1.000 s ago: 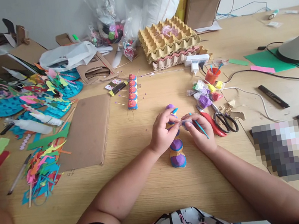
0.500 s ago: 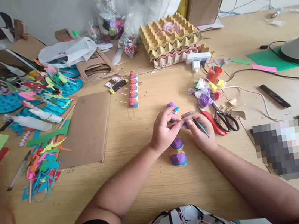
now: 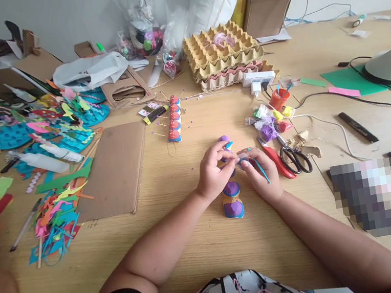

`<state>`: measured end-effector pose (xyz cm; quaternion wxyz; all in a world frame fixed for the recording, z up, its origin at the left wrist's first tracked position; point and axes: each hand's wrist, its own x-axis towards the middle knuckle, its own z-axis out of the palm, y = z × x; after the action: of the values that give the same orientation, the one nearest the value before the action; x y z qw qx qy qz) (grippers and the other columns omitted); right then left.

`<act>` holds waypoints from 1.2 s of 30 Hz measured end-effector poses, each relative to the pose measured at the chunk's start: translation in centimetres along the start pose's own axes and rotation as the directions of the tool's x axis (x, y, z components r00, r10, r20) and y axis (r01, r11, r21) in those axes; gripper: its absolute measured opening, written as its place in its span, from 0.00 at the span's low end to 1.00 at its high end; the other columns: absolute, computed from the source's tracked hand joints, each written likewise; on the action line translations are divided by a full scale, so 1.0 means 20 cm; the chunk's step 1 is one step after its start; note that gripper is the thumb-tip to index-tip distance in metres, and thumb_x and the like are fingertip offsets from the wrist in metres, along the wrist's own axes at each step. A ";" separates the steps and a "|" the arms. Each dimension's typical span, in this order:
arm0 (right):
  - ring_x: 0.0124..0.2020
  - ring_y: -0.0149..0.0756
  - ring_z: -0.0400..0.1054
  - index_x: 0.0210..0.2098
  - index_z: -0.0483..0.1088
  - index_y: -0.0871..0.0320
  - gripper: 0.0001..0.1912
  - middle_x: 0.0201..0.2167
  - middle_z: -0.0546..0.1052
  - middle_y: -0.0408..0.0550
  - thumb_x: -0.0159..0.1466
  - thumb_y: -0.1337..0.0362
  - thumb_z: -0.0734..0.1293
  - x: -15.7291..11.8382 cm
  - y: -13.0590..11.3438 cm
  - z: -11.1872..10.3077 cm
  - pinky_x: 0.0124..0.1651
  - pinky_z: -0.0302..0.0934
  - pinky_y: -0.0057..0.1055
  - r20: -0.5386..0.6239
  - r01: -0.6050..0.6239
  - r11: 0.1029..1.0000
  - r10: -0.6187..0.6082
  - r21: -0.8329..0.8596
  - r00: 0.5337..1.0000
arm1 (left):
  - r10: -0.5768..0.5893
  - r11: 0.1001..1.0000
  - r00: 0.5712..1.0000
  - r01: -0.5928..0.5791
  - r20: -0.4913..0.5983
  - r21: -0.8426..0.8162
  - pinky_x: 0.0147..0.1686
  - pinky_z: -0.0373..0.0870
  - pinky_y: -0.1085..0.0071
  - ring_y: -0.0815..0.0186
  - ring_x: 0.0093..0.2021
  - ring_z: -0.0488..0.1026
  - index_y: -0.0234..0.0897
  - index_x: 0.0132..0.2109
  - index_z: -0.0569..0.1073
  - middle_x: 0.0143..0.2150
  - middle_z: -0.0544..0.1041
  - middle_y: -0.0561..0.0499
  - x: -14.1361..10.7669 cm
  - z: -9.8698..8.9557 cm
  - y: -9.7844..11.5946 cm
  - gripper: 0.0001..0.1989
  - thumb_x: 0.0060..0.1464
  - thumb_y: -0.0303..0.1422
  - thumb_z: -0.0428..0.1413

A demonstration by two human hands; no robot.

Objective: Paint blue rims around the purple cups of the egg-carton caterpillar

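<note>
A strip of egg carton with purple domes and blue edges lies lengthwise on the table, partly hidden under both hands. Over it, my left hand is closed in a pinch, its thumb and finger at a small translucent piece. A bright blue bit shows by its upper fingertips; what it is I cannot tell. My right hand has its fingers closed around a thin blue stick that slants down across the palm. Its fingertips also touch the translucent piece, close to the left ones.
A red-and-blue egg-carton caterpillar with pins stands farther back. Scissors and wrapped clay lie to the right. On the left are a cardboard sheet, paper scraps and glue bottles. Egg trays are stacked behind.
My right hand has shifted slightly and the blue stick is a little steeper. More of the translucent piece shows between the fingertips. My left hand stays nearly in place.
</note>
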<state>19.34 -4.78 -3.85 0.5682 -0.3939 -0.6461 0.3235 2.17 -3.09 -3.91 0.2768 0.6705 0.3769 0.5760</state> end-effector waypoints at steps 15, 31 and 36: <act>0.41 0.39 0.76 0.41 0.74 0.51 0.10 0.39 0.81 0.48 0.75 0.54 0.68 0.00 -0.02 0.01 0.45 0.72 0.38 -0.072 -0.018 0.999 0.020 0.035 0.997 | -0.044 0.999 0.999 0.044 0.027 0.001 0.58 0.77 0.54 0.56 0.48 0.85 0.43 0.60 0.72 0.39 0.86 0.48 -0.01 -0.01 0.00 0.19 0.66 0.35 0.65; 0.54 0.45 0.74 0.64 0.69 0.47 0.27 0.58 0.76 0.54 0.69 0.53 0.75 -0.01 0.06 0.00 0.55 0.73 0.45 -0.078 -0.027 0.986 0.014 -0.165 0.997 | -0.249 0.953 0.964 0.226 -0.096 -0.203 0.57 0.75 0.60 0.64 0.43 0.82 0.43 0.57 0.69 0.35 0.79 0.56 0.01 0.00 -0.01 0.21 0.62 0.37 0.67; 0.47 0.45 0.75 0.56 0.75 0.48 0.17 0.48 0.80 0.51 0.69 0.56 0.74 0.02 0.05 -0.01 0.50 0.73 0.45 -0.082 0.026 0.973 -0.046 -0.229 0.996 | -0.257 0.942 0.965 0.238 -0.053 -0.236 0.56 0.74 0.60 0.62 0.45 0.81 0.43 0.57 0.67 0.35 0.80 0.55 0.04 -0.01 -0.01 0.25 0.61 0.41 0.69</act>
<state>19.57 -3.93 -4.45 0.5526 -0.4585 -0.6605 0.2194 2.01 -2.40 -3.61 0.4060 0.5570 0.4011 0.6033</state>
